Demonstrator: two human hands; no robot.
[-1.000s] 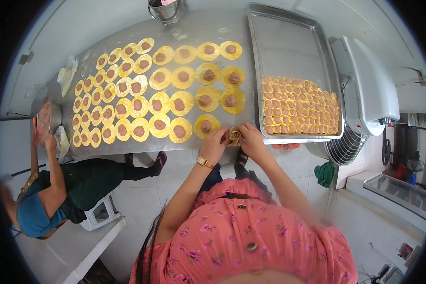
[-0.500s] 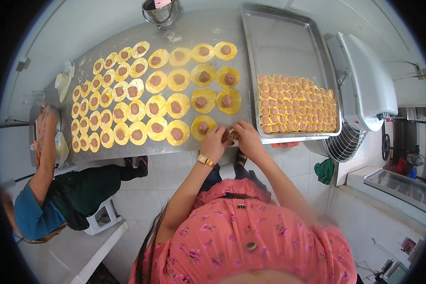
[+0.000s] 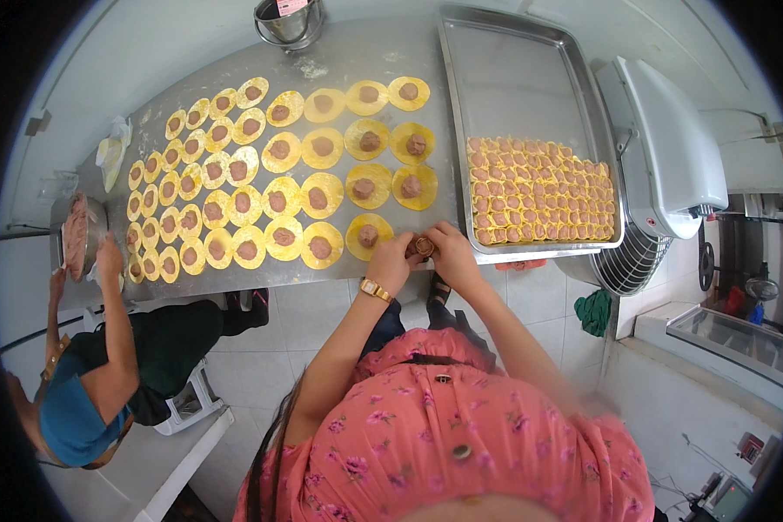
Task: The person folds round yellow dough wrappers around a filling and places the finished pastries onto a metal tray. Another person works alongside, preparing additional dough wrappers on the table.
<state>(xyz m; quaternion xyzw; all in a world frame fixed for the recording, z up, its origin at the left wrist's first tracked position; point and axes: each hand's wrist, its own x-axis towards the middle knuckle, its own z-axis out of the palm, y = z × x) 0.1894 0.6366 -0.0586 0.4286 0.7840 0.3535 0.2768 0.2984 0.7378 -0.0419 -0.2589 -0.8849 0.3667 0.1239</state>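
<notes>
Between my left hand [image 3: 391, 264] and my right hand [image 3: 454, 259], both closed, is a small open-topped dumpling [image 3: 423, 247]. The fingertips press round its sides at the table's near edge, and its filling shows on top. Just left of my left hand lies a flat round yellow wrapper [image 3: 357, 233] with a lump of pinkish filling [image 3: 368, 236] in its middle. Further rows of such filled wrappers [image 3: 325, 195] spread to the left over the metal table [image 3: 348, 65]. To the right, a metal tray [image 3: 518, 74] holds tight rows of shaped dumplings [image 3: 539, 191] in its near half.
A co-worker [image 3: 78, 409] sits at the left end, hands by a bowl [image 3: 96, 222] of pink filling. A metal bucket [image 3: 289, 28] stands at the far edge. A white machine [image 3: 670, 148] with a wire guard is right of the tray. A green cloth [image 3: 592, 311] hangs below.
The dumpling in my fingers has turned so its round top faces up. The co-worker's arm has drawn back from the filling bowl toward the table's left corner. The view has shifted slightly.
</notes>
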